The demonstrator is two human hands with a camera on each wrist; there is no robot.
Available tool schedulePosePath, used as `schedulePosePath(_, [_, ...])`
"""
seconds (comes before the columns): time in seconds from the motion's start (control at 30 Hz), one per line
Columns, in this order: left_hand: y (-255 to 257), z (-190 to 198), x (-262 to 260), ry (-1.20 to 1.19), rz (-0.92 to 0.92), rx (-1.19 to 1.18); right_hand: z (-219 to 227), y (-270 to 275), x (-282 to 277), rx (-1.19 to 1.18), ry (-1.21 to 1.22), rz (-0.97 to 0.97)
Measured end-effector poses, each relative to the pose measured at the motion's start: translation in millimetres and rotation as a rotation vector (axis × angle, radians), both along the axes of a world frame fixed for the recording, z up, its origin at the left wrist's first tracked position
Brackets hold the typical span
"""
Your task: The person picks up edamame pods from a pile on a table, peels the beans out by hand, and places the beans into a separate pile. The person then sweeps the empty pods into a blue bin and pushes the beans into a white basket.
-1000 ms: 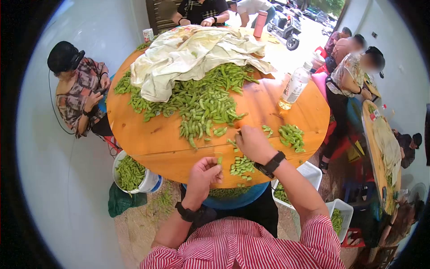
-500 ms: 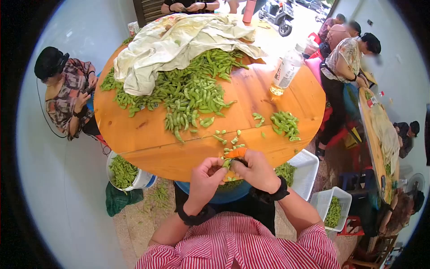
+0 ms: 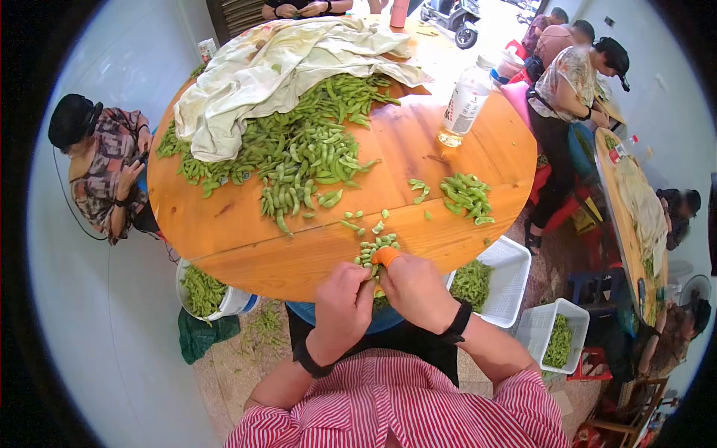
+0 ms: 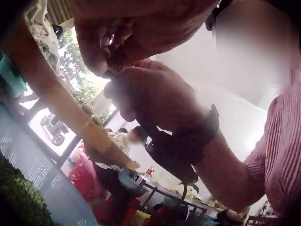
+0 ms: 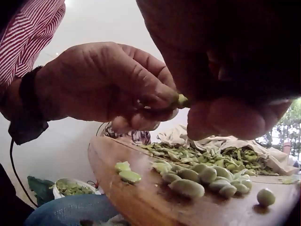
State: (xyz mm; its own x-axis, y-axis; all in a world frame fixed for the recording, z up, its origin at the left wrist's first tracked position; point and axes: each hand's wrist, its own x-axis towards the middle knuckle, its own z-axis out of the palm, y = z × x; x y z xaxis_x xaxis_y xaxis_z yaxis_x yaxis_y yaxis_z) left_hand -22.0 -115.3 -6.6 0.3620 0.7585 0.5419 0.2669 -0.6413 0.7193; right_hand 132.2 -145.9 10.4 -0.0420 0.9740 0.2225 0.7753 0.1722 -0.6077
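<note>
At the near edge of the round wooden table point(image 3: 224, 254), my two hands meet over an edamame pod point(image 5: 182, 100). My left hand point(image 3: 343, 302) pinches it between thumb and fingertips. Up against its other end, my right hand point(image 3: 418, 291) has its fingers curled in close; an orange finger cover point(image 3: 386, 256) shows on it. Most of the pod is hidden by the fingers. Shelled beans point(image 5: 188, 187) lie on the wood just beyond the hands. Farther back spreads a big pile of pods point(image 3: 314, 157), partly under a pale cloth point(image 3: 261, 82).
A bottle point(image 3: 464, 101) stands at the right, behind a small heap of pods point(image 3: 467, 196). Below the table edge sits a blue basin point(image 3: 385, 321). White baskets point(image 3: 508, 280) are at the right, and a bucket of pods point(image 3: 202, 291) is at the left. Other people sit around.
My right hand has come back from the table toward the near edge and joined my left hand at the pod. The head view has shifted, so the table appears farther left.
</note>
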Motion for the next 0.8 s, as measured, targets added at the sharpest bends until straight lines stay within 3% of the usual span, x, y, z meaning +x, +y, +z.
schedulePosePath(0.03, [0,-2,0,0.0,-0.003,0.0,0,-1,0,-0.008,0.001,-0.006])
schedulePosePath(0.1, [0,-6,-5,-0.038,-0.059,-0.343,-2,2,6,-0.038,0.042,0.025])
schedulePosePath(0.13, [4,-5,-8,-0.037,-0.062,-0.344,-3,4,10,-0.067,0.085,0.058])
schedulePosePath(0.2, [16,0,-15,-0.404,-0.278,-1.07,-1,8,17,-0.05,0.183,0.11])
schedulePosePath(0.27, [24,-5,-18,-0.442,-0.37,-1.106,2,10,22,-0.033,0.281,0.169])
schedulePosePath(0.33, [28,-9,-20,-0.654,-0.585,-1.286,7,10,24,-0.067,0.398,0.238])
schedulePosePath(0.47, [29,-2,-15,-0.508,-0.548,-1.282,5,11,25,-0.086,0.433,0.228])
schedulePosePath(0.57, [25,2,-10,-0.364,-0.456,-1.098,8,10,24,-0.096,0.262,0.167])
schedulePosePath(0.63, [26,-3,-10,-0.132,-0.347,-0.871,13,8,22,-0.088,0.168,0.144])
schedulePosePath(0.8, [25,5,-10,-0.136,-0.33,-0.921,24,8,20,-0.148,0.181,0.118])
